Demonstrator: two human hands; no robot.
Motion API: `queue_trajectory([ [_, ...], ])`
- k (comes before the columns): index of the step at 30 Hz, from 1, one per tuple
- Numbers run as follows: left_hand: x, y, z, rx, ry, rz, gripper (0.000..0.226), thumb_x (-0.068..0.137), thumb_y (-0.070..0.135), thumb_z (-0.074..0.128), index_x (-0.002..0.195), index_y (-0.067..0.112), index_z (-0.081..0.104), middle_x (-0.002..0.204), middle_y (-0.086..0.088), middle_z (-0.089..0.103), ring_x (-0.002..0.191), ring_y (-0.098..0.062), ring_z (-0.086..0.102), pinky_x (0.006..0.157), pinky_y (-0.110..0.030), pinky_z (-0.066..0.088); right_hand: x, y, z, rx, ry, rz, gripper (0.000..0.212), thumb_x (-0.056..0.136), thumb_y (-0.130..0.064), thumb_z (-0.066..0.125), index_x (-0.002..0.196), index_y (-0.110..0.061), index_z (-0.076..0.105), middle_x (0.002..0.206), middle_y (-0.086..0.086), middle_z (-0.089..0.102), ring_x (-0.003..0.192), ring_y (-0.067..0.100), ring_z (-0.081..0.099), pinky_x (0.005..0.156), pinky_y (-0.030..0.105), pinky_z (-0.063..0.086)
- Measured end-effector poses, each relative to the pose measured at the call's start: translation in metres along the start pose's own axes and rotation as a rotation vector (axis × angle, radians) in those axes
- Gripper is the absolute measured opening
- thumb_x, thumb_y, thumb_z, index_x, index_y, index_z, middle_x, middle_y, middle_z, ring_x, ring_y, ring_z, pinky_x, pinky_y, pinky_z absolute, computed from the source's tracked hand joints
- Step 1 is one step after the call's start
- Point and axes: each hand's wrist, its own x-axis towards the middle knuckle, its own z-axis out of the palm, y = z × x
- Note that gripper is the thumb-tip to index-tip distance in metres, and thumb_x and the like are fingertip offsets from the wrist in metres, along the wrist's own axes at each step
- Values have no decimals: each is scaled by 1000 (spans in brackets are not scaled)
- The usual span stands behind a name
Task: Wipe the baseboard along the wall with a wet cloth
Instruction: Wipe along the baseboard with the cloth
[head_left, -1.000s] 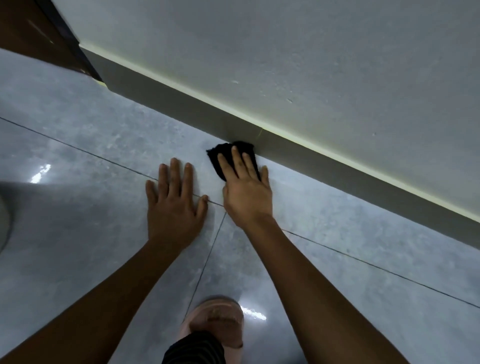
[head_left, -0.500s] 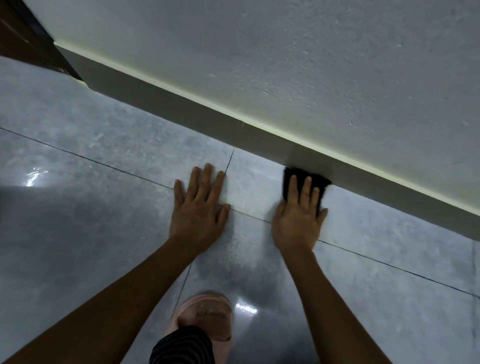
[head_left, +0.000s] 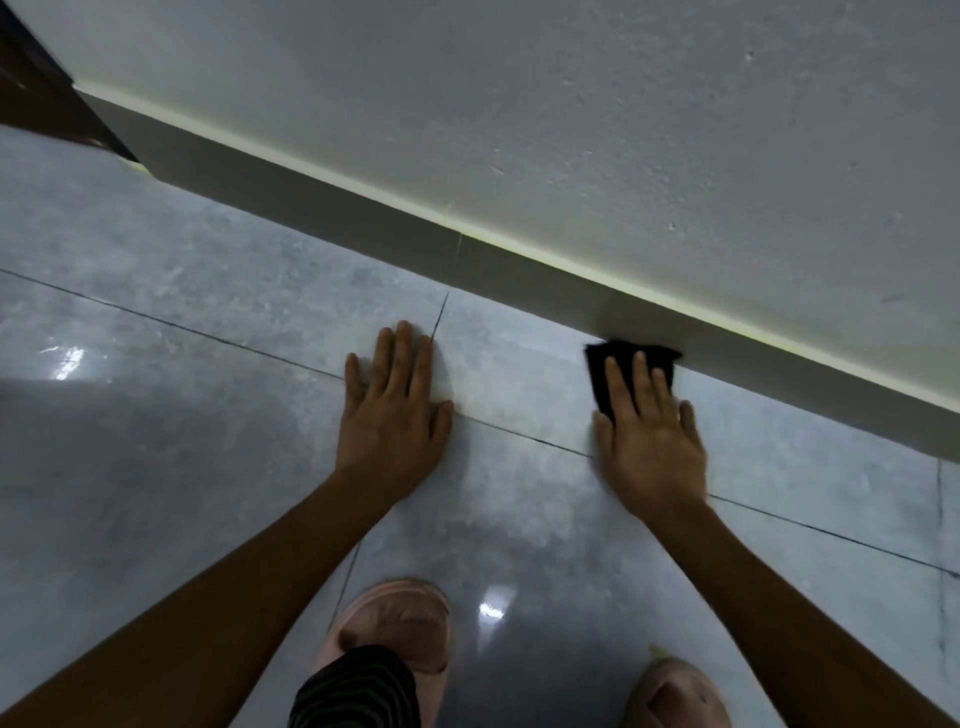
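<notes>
Cloth, black, lay right of centre in the frame, its far edge touching the baseboard. My right hand pressed it flat with open, extended fingers, no closed grip. My left hand lay spread on the floor.

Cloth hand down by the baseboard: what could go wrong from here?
The cloth lies mostly on the floor under the right hand; only its far edge meets the baseboard, so the wipe may miss the upper face. The left hand braces on glossy tile and might slip.
</notes>
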Motion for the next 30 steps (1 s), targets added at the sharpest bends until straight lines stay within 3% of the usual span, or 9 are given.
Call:
queue_trajectory([
  [5, 5, 37, 5, -3, -23, 178, 68, 90, 49, 8, 146, 12, -3, 156, -9, -7, 142, -24, -11, 113, -44, -7, -2, 28, -22, -130, -247, -56, 67, 100, -48, 17, 152, -15, -10, 158, 15, -10, 146, 30, 2, 110, 42, 28],
  [9, 10, 72, 12, -16, -53, 156, 69, 88, 52, 2, 144, 13, -9, 153, -6, -14, 140, -22, -16, 113, -42, -9, 14, 28, -43, -143, -412, -203, 67, 101, -46, 19, 150, -15, -15, 156, 13, -20, 145, 29, -8, 109, 42, 26],
  [12, 9, 80, 19, 10, -77, 190, 71, 87, 53, 2, 145, 12, -6, 152, -6, -13, 140, -22, -13, 112, -44, -5, 12, 25, -32, 7, -370, -195, 66, 101, -44, 22, 151, -18, -12, 156, 10, -21, 144, 28, -13, 116, 42, 6],
  [14, 11, 80, 22, 51, -90, 221, 72, 88, 53, 4, 146, 11, -4, 152, -7, -12, 140, -23, -12, 112, -46, -4, 3, 26, -17, 96, -244, -151, 61, 102, -41, 22, 152, -23, -8, 158, 6, -18, 145, 25, -12, 117, 42, 1],
  [17, 13, 80, 22, 68, -76, 239, 73, 89, 52, 9, 148, 9, 0, 152, -7, -10, 141, -25, -8, 112, -48, -1, -7, 35, -2, 142, -107, -73, 58, 102, -36, 23, 152, -27, -5, 159, 2, -12, 146, 21, -9, 116, 42, 1],
  [20, 10, 90, 22, 33, -113, 230, 74, 88, 54, 7, 148, 11, -6, 153, -4, -14, 142, -26, -12, 113, -49, -4, -13, 63, 2, 127, -107, -18, 57, 102, -35, 22, 152, -28, -6, 159, 1, -12, 146, 20, -8, 116, 42, 3],
  [24, 10, 98, 25, 45, -109, 173, 76, 88, 54, 10, 148, 11, -6, 156, -4, -10, 141, -25, -15, 112, -51, -6, -24, 104, 9, 144, -122, 190, 58, 102, -35, 21, 152, -27, -8, 159, 2, -12, 146, 20, -7, 116, 43, 9],
  [27, 9, 97, 26, 60, -102, 165, 73, 91, 53, 14, 148, 13, -9, 153, -2, -15, 141, -25, -17, 113, -51, -8, -23, 104, 11, 189, -147, 323, 58, 102, -36, 19, 152, -24, -10, 159, 3, -14, 146, 23, -9, 116, 44, 7],
  [30, 8, 100, 27, 47, -100, 142, 72, 95, 49, 23, 148, 13, -10, 156, -3, -14, 141, -25, -19, 114, -51, -8, -17, 81, 9, 210, -125, 322, 59, 102, -36, 18, 152, -22, -11, 158, 5, -17, 145, 26, -11, 116, 46, 5],
])
